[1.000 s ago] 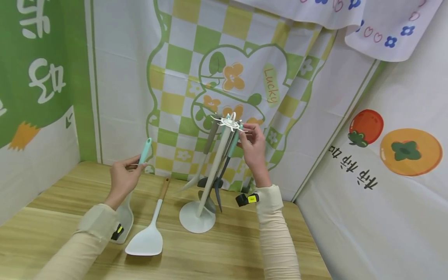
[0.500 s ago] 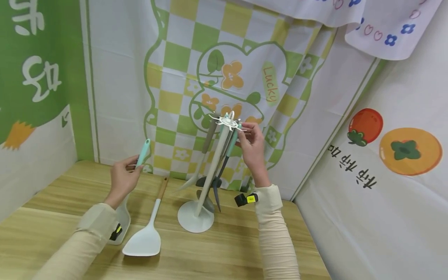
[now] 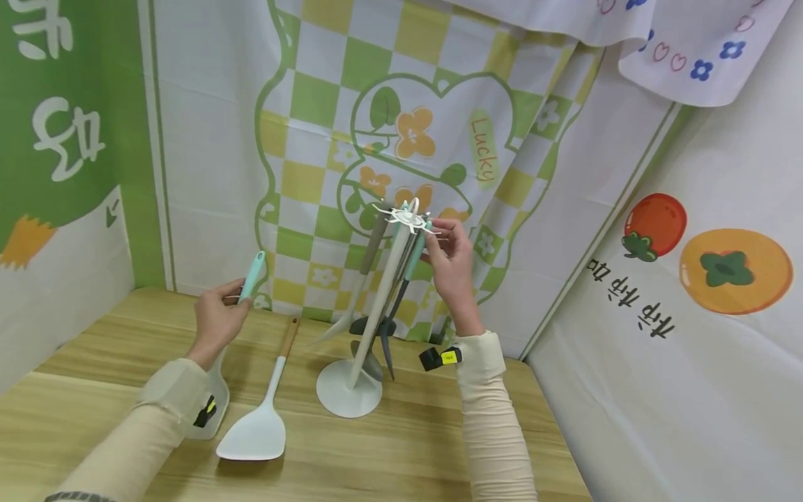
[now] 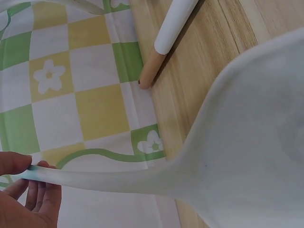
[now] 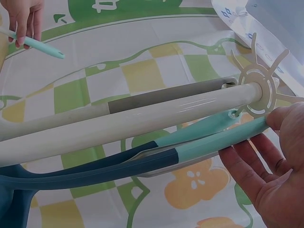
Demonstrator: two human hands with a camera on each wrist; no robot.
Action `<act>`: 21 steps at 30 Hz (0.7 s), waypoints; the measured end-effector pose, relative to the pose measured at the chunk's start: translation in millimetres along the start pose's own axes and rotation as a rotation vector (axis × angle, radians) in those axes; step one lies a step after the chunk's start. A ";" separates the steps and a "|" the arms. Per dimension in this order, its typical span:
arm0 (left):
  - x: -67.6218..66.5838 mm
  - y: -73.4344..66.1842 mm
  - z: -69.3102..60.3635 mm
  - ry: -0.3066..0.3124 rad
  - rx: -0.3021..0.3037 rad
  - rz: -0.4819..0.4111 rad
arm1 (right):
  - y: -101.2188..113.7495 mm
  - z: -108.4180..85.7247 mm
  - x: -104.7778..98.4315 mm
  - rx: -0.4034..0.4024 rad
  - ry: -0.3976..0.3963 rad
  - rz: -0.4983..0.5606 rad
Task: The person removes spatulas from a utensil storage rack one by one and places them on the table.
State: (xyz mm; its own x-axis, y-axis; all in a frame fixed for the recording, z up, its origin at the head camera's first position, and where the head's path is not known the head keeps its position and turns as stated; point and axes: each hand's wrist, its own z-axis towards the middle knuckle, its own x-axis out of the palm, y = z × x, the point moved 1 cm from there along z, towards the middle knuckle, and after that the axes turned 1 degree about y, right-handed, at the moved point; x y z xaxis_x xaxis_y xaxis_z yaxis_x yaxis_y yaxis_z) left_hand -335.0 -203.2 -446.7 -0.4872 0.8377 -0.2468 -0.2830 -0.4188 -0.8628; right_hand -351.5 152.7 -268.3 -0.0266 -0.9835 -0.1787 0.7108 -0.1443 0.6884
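My left hand [image 3: 218, 321] pinches the mint handle of a pale spatula [image 4: 118, 182], above the table's left side. The spatula tilts, its wide head low and partly hidden behind my forearm in the head view. My right hand [image 3: 453, 261] is up at the top of a white utensil rack [image 3: 378, 310]. Its thumb and fingers pinch the mint handle end of a dark-blue kitchen utensil [image 5: 142, 166], right beside the rack's hook ring [image 5: 259, 90]. Whether that handle is on a hook is hidden by the thumb. Other utensils hang there, including one with a grey handle [image 5: 166, 92].
A white turner [image 3: 256, 432] with a wooden handle lies on the wooden table [image 3: 439, 446], between my left forearm and the rack's round base [image 3: 332, 401]. Behind the rack hangs a green-and-yellow checked cloth [image 3: 314, 97]. A printed white wall [image 3: 690, 390] bounds the right side.
My left hand and the spatula have shifted slightly left. The right hand keeps its grip by the hook ring. The whole head view has drifted a little.
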 end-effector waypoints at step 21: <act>7.9 25.7 9.1 0.072 -0.029 0.051 | 1.5 0.8 1.8 0.014 -0.014 0.001</act>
State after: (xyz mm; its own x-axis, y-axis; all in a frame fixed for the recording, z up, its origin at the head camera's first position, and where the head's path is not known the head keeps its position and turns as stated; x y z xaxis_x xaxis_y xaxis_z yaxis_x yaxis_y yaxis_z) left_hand -353.7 -210.5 -466.8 -0.4397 0.8389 -0.3209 -0.2347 -0.4522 -0.8605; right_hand -351.1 150.6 -267.1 -0.0359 -0.9851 -0.1681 0.7009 -0.1447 0.6984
